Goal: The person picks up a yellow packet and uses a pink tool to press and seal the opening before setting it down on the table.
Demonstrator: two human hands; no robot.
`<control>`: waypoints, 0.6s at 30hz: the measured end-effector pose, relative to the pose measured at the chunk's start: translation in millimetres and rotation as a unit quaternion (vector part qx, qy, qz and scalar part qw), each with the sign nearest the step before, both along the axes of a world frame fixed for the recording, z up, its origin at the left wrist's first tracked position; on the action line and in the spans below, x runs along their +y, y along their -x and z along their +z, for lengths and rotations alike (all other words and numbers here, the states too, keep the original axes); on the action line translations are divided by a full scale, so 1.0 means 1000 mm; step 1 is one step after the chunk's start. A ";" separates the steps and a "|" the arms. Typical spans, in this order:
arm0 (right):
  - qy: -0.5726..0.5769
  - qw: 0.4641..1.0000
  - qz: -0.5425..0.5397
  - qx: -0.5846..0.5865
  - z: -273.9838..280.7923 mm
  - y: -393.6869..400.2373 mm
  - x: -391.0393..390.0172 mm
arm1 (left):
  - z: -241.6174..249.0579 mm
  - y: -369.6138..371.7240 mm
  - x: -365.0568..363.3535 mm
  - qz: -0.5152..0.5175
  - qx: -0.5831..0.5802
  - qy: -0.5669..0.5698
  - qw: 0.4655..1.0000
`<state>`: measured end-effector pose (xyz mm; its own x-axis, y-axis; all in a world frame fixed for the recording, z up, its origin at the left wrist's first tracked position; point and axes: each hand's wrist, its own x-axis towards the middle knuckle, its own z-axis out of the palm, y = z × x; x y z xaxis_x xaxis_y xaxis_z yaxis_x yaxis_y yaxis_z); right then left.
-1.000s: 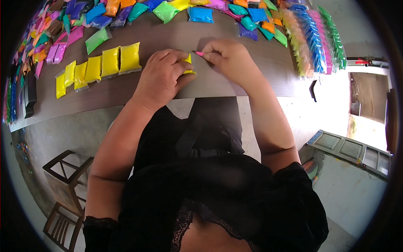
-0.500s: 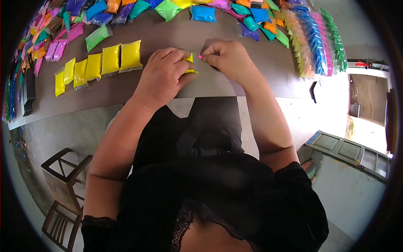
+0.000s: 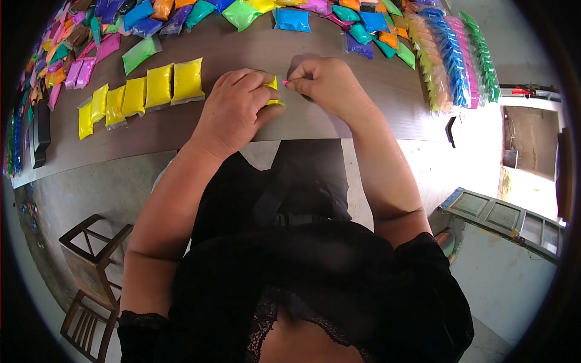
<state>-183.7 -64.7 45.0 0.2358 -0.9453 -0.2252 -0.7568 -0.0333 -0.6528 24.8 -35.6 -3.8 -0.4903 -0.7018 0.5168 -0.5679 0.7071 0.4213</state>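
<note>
My left hand [image 3: 239,109] is closed over a yellow packet [image 3: 275,102], whose edges show between and beside its fingers. Just right of it, my right hand [image 3: 324,83] pinches a small pink piece [image 3: 285,82] between thumb and forefinger, close to the packet's clear edge. Left of my left hand, several yellow packets stand side by side in a row on the table; the largest [image 3: 188,80] is nearest that hand. A green packet [image 3: 140,55] lies behind the row.
The brown table [image 3: 254,48] carries many coloured packets along its far side. A blue packet [image 3: 292,20] lies at the back middle. Strips of packets, one blue [image 3: 452,54], hang near the right end. Wooden chairs [image 3: 94,242] stand at the lower left.
My right hand has shifted very slightly left with the pink piece. My left hand stays around the yellow packet.
</note>
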 end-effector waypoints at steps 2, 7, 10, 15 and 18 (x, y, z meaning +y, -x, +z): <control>-0.004 1.000 0.000 0.000 0.001 0.000 0.000 | 0.000 0.000 0.000 0.001 0.000 0.000 1.000; 0.018 1.000 0.007 -0.006 -0.003 -0.001 0.001 | -0.002 -0.001 0.000 0.006 -0.019 -0.006 1.000; 0.032 0.999 0.014 0.003 -0.005 -0.002 0.001 | -0.003 -0.001 -0.001 0.004 -0.014 -0.004 1.000; 0.056 0.997 0.031 0.046 -0.003 -0.003 0.001 | -0.001 -0.001 -0.001 -0.005 0.007 0.005 1.000; 0.095 0.989 0.049 0.100 0.001 -0.005 0.004 | -0.002 -0.001 0.000 -0.003 0.008 0.005 1.000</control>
